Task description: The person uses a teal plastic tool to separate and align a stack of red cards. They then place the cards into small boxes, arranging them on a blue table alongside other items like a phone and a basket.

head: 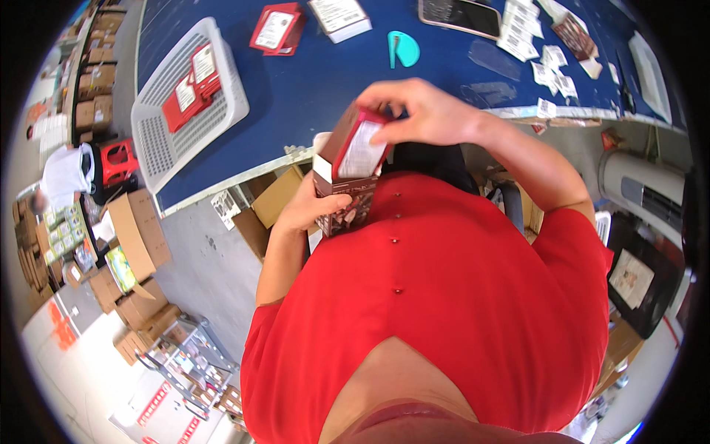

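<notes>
My left hand [310,205] holds a dark brown printed carton [350,206] upright against my red shirt, with its top flaps standing up. My right hand [413,114] grips the upper end of a red and brown packet with a white label [359,150], which sits partly inside the carton's top opening. On the blue table beyond lie a few red packets [277,29] with white labels, a stack of white printed cards or a box [341,18], and a turquoise semicircular plastic tool [406,50]. The carton hides the packet's lower end.
A grey plastic basket [236,91] with red labelled packets stands at the table's left. A smartphone [461,16], barcode stickers [521,33] and a torn carton piece [576,38] lie at the right. Cardboard boxes [138,233] and a trolley [191,355] stand on the left; a person [69,169] is beyond.
</notes>
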Motion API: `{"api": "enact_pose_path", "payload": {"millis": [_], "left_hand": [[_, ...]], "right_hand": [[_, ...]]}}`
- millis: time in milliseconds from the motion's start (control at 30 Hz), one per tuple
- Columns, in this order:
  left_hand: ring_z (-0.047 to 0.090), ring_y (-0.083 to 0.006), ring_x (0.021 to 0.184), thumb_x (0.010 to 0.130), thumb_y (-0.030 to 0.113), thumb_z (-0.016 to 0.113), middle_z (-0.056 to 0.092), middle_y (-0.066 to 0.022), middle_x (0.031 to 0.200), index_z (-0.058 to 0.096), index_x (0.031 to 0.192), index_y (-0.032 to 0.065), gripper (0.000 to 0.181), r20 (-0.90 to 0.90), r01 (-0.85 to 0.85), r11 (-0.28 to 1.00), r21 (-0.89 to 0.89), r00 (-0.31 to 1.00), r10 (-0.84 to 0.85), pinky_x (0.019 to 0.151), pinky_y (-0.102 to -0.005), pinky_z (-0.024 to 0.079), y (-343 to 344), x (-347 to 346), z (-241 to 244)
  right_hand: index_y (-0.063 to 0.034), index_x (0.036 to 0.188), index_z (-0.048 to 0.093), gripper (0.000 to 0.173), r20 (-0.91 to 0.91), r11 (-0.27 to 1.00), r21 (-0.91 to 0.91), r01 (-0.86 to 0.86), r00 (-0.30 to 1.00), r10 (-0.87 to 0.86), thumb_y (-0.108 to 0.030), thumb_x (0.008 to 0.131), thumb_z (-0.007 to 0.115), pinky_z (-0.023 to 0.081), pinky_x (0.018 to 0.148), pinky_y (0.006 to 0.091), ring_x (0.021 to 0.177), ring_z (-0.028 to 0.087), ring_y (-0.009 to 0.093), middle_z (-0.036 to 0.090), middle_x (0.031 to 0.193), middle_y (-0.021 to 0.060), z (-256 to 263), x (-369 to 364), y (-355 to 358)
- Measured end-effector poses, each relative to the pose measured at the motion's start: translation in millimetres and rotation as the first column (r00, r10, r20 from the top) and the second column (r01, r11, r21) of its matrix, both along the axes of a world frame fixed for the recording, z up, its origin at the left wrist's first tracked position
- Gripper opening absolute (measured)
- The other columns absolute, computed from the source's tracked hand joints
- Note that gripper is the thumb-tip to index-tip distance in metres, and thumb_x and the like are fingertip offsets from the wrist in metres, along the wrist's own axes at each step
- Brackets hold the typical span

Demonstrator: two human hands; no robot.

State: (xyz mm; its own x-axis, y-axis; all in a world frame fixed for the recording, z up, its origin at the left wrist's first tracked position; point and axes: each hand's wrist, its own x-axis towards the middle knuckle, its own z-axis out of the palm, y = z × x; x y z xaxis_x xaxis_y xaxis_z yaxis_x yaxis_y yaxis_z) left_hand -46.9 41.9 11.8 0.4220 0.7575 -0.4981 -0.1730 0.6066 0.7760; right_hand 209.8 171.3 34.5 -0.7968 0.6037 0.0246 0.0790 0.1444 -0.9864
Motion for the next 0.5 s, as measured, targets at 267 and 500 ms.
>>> {"api": "enact_pose_path", "payload": {"millis": [267, 500], "left_hand": [[0.054, -0.0275, 0.115, 0.062, 0.017, 0.084, 0.052, -0.0212, 0.125, 0.021, 0.147, 0.0048, 0.106, -0.007, -0.121, 0.741, 0.660, 0.986, 0.168, 0.097, -0.0380, 0.044, -6.8, -14.0, 25.9], [0.055, -0.0384, 0.117, 0.064, 0.027, 0.085, 0.052, -0.0264, 0.123, 0.041, 0.119, 0.0062, 0.074, 0.064, -0.167, 0.269, 0.948, 0.934, 0.352, 0.097, -0.0475, 0.046, -4.1, -2.6, 31.9]], "right_hand": [[0.0070, 0.124, 0.056, 0.053, 0.203, 0.928, -0.131, 0.348, 0.926, -0.318, -0.029, 0.088, 0.070, 0.046, 0.094, 0.0286, 0.104, 0.062, 0.015, 0.066, 0.115, 0.0144, -55.8, -44.2, 51.8], [-0.0025, 0.116, 0.063, 0.040, 0.187, 0.569, 0.764, 0.305, 0.739, -0.648, -0.024, 0.083, 0.069, 0.046, 0.091, 0.0403, 0.105, 0.057, 0.032, 0.061, 0.113, 0.0164, -54.7, -58.4, 32.9]]}}
